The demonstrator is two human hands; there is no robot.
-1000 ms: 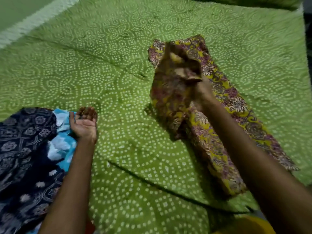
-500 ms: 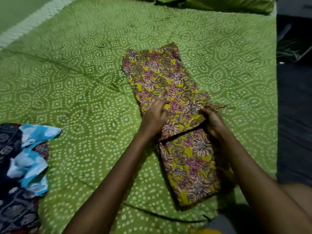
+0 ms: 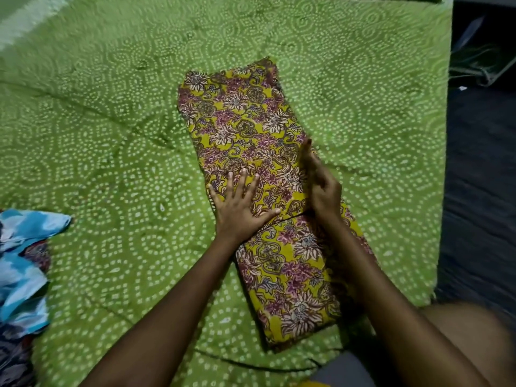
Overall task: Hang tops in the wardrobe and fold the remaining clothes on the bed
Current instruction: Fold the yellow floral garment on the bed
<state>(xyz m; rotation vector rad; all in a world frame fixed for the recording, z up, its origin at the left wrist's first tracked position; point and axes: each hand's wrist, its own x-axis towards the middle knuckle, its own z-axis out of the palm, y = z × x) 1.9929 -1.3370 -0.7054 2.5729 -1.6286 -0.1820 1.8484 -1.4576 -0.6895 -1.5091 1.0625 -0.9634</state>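
A yellow garment with purple and white flowers (image 3: pixel 245 121) lies folded into a long strip on the green bed cover (image 3: pixel 111 135). Its upper layer ends in an edge across the middle. My left hand (image 3: pixel 240 208) presses flat on that upper layer, fingers spread. My right hand (image 3: pixel 321 185) stands on its edge along the garment's right side, fingers straight and blurred by motion. A blue and white cloth (image 3: pixel 25 261) lies on a dark patterned heap at the left edge.
The bed's right edge (image 3: pixel 442 191) drops to a dark floor (image 3: pixel 480 191). Some dark clutter sits at the upper right (image 3: pixel 485 60). A pale strip of wall or bedding shows at the upper left corner (image 3: pixel 19 23).
The garment's far half was folded down onto itself. My left hand came over from the clothes heap and now lies flat on the fold. My right hand let go and slides along the right side.
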